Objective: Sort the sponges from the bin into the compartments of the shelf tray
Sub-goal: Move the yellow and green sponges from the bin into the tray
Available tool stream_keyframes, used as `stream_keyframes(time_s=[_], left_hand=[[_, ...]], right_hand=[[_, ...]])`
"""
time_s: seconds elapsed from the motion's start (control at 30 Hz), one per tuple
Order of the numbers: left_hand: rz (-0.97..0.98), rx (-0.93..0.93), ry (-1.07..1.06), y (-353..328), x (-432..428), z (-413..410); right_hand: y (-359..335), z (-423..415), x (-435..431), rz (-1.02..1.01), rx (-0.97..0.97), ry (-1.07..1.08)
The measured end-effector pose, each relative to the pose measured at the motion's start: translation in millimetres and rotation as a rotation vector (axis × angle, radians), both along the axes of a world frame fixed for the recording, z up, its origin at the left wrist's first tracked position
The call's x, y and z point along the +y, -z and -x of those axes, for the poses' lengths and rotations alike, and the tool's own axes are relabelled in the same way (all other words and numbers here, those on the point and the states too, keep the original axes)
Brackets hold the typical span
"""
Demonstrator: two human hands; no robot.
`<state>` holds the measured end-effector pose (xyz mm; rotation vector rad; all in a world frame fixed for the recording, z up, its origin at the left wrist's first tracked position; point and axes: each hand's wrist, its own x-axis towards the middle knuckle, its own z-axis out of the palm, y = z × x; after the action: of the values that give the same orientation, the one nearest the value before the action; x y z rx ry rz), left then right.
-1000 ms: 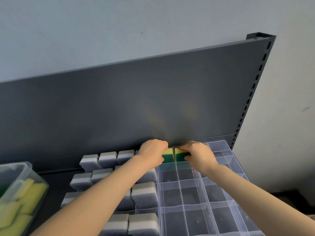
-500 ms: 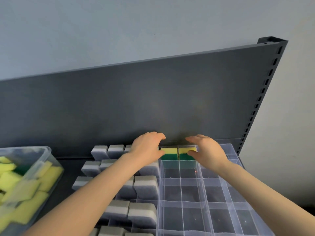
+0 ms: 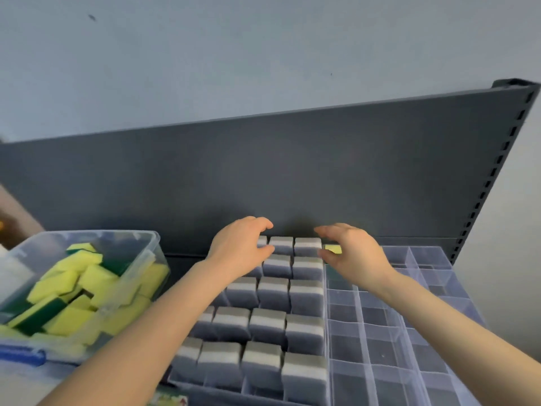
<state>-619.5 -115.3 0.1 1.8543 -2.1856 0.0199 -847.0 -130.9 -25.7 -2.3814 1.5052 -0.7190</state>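
Observation:
A clear shelf tray (image 3: pixel 377 341) with many compartments lies against the dark back panel. Several grey-and-white sponges (image 3: pixel 273 294) fill its left compartments. A yellow-and-green sponge (image 3: pixel 333 249) sits in a back-row compartment, mostly hidden by my right hand (image 3: pixel 352 253). That hand hovers over the back row with relaxed fingers and holds nothing. My left hand (image 3: pixel 241 244) hovers above the grey sponges at the back, fingers loosely curled, also holding nothing. A clear bin (image 3: pixel 140 259) at the left holds several yellow-and-green sponges (image 3: pixel 73 291).
The dark shelf back panel (image 3: pixel 292 177) rises right behind the tray, with a slotted upright (image 3: pixel 494 171) at its right end. The tray's right compartments (image 3: pixel 380 358) hold nothing. A blue handle (image 3: pixel 22 357) shows at the bin's front.
Both hands let go of the two yellow-and-green sponges in the back row and lifted off them. The view swung left, bringing the bin and grey sponges further in.

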Motion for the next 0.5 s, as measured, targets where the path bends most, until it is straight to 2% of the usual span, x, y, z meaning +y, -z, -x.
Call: stream_keyframes(time_s=[0.5], left_hand=[[-0.014,-0.007,-0.264,-5.0,150.8,-262.4]], right_hand=[[-12.0,-227.6,90.7,0.036,0.043,-0.130]])
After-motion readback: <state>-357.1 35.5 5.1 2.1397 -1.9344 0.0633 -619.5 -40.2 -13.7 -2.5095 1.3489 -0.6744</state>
